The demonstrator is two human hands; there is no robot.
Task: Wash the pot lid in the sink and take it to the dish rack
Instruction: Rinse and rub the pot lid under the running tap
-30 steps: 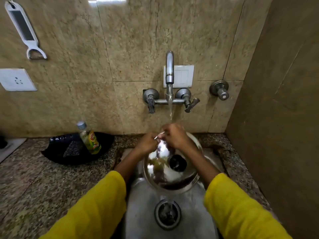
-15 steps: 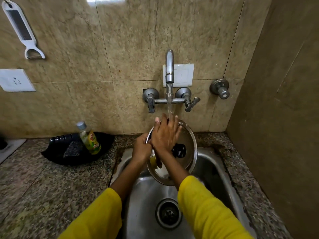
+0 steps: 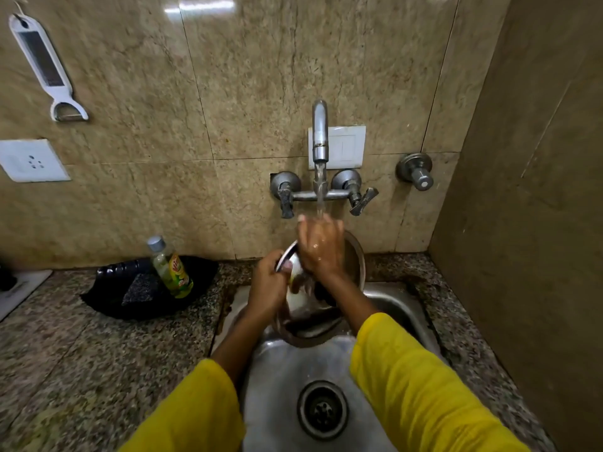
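Left hand (image 3: pixel 267 285) clamped on the tilted pot lid (image 3: pixel 354 259) rim — right hand (image 3: pixel 321 246) flat, fingers spread, under the tap stream (image 3: pixel 320 194).

so I count one pot lid (image 3: pixel 354 259), two hands (image 3: pixel 321 244) (image 3: pixel 267 283), one tap (image 3: pixel 319 132), one soap bottle (image 3: pixel 171 269), one drain (image 3: pixel 322 409), one peeler (image 3: pixel 45 65) and two yellow sleeves (image 3: pixel 421 386) (image 3: pixel 195 415).

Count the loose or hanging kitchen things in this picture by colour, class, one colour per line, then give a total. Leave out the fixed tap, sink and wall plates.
Steel: 1, the pot lid
White: 1, the peeler on the wall
Black: 1, the tray on the counter
Yellow-green: 1, the soap bottle in the tray
Grey: 1, the scrub pad in the tray
Total: 5
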